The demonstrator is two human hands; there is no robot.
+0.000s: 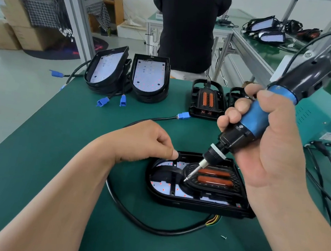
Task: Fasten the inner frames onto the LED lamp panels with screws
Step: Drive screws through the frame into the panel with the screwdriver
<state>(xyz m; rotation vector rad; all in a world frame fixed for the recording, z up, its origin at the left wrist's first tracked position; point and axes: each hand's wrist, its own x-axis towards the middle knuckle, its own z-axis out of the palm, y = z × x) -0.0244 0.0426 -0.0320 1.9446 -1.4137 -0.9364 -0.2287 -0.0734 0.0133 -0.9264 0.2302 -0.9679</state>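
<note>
Gripping cylindrical blue screwdriver (255,121) over ribbed black inner frame (234,188)

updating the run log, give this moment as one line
right hand grips screwdriver | bit tip at inner frame | left hand at lamp panel rim

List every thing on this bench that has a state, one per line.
left hand: fingers curled, fingertips at the lamp panel rim; any hold hidden.
right hand: grips the electric screwdriver.
electric screwdriver: tilted, bit tip at the inner frame.
lamp panel: flat on the mat, inner frame set in it.
spare inner frame: lying loose behind, unfitted.
back panels: stacked, LED boards exposed.
loose screw: lying on the mat.
</note>
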